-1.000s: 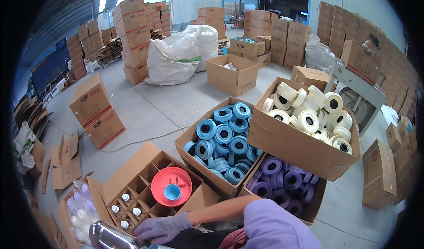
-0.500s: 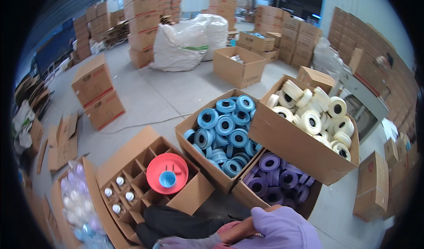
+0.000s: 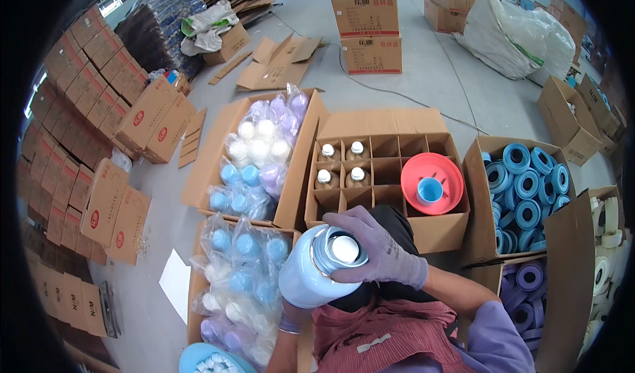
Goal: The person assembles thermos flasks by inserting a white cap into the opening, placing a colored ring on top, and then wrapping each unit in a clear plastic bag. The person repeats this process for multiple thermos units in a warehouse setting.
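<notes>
A light blue thermos flask (image 3: 305,275), tilted, is held in front of my lap. A white stopper or cap (image 3: 344,248) shows in its mouth, inside a blue collar ring (image 3: 319,246). My right hand (image 3: 380,246), in a grey-purple glove, is closed around the collar, thumb and fingers on opposite sides. Lower on the flask's left side, my gloved left hand (image 3: 294,317) supports it; most of its fingers are hidden behind the body. Just ahead, a divided carton (image 3: 390,231) holds several white-capped bottles (image 3: 357,176) and a red plate (image 3: 433,168) with a blue cup (image 3: 430,191) on it.
Two cartons hold plastic-wrapped blue, white and purple parts (image 3: 258,145) at the left. A blue tub (image 3: 210,360) of small white pieces sits near-left. At the right, cartons hold blue rings (image 3: 527,183), purple rings (image 3: 529,276) and cream rings (image 3: 605,270). Stacked boxes (image 3: 369,54) stand ahead.
My view has swung left, so the divided carton now lies ahead rather than at the left. The thermos flask has come into view, with both hands on it.
</notes>
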Demonstrator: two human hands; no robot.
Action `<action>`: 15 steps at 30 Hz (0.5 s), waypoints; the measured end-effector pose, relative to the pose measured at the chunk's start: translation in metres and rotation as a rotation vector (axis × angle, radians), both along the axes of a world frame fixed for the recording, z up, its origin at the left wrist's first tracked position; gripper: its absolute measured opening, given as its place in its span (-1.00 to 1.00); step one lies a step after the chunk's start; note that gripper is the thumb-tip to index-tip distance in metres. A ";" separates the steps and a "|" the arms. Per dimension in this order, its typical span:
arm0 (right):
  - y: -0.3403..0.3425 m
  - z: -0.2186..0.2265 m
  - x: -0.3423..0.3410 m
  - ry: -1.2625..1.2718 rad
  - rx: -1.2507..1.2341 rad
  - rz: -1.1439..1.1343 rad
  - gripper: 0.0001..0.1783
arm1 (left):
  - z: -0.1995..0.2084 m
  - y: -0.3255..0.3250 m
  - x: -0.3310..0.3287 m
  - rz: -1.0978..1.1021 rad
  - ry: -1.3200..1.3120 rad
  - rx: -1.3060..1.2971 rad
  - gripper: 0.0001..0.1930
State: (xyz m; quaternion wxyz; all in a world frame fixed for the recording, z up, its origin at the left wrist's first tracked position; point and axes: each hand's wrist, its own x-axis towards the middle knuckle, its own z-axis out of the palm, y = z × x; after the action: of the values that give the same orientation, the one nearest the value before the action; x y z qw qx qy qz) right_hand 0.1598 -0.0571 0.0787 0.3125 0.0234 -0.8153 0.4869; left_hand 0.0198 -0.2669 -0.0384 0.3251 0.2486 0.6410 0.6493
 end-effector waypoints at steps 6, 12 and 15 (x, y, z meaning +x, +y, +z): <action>-0.016 0.005 -0.005 0.049 -0.012 -0.246 -0.14 | -0.021 0.011 0.010 0.032 -0.040 0.061 -0.37; -0.006 0.000 0.006 0.245 0.059 -0.105 -0.19 | -0.001 -0.009 -0.016 0.023 0.115 -0.068 -0.43; 0.004 -0.032 0.035 0.209 -0.082 -0.137 -0.13 | 0.024 -0.007 -0.047 -0.060 0.360 -0.208 -0.46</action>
State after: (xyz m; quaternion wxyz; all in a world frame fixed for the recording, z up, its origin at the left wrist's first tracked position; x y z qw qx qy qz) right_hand 0.1947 -0.0533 0.0466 0.4290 0.0055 -0.7573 0.4924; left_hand -0.0273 -0.2742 -0.0142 0.2485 0.3447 0.7447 0.5147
